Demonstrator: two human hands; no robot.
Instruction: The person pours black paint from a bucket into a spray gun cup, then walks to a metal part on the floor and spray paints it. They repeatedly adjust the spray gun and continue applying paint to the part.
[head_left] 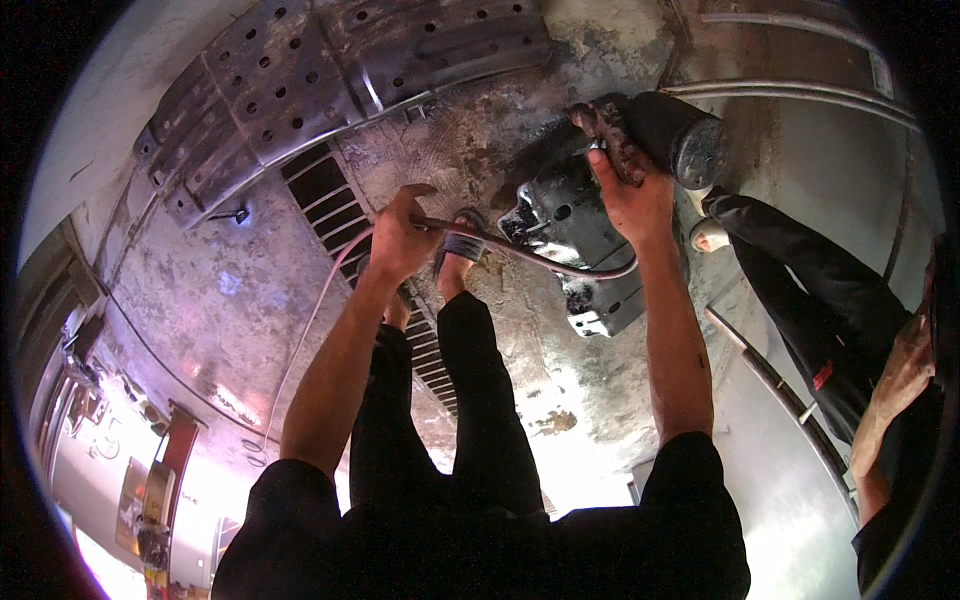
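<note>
My left hand (403,238) is closed around a thin reddish-brown hose (520,252), in front of my legs. From there the hose curves right and ends under my right wrist. My right hand (638,200) is wrapped round a dark, crusted spray gun (622,150). Beside that hand, a blackened cylindrical cup (690,145) appears to belong to the gun; their joint is hidden. Below and left of the gun lies a glossy black, wet-looking shaped panel (565,215) on the floor, with a round hole in it.
A long perforated metal panel (290,75) lies across the far left. A floor drain grating (330,205) runs past my feet. At right stands another person, with dark trousers (800,270) and a hand (905,365) in view. Metal pipes (780,93) line the far right; a pole (780,385) lies nearer.
</note>
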